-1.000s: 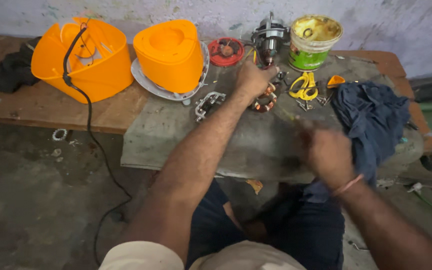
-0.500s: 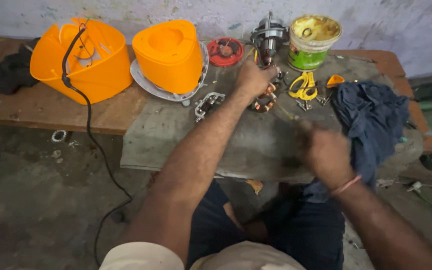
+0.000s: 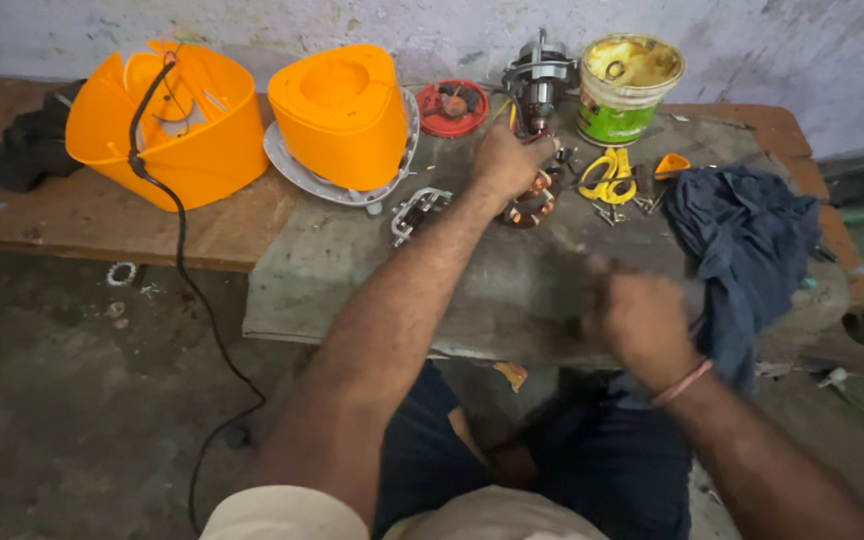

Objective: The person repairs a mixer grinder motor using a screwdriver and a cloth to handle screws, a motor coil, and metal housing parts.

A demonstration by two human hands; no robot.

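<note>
Left hand [image 3: 504, 160] grip clamped on copper-wound stator [image 3: 532, 200] lying flat, right hand [image 3: 640, 322] blurred, grip unclear.

The right hand [image 3: 640, 318] has drifted slightly nearer the body, seemingly blurred mid-motion.

Bare forearms, no gloves — a thin pink band circles the wrist of the right hand [image 3: 640, 322]. A pale, cream-coloured short sleeve tops the left arm; dark navy trousers below.

left hand [image 3: 505, 158] rests on copper-wound stator [image 3: 532, 200]; right hand [image 3: 640, 318] blurred near blue cloth [image 3: 742, 235].
</note>
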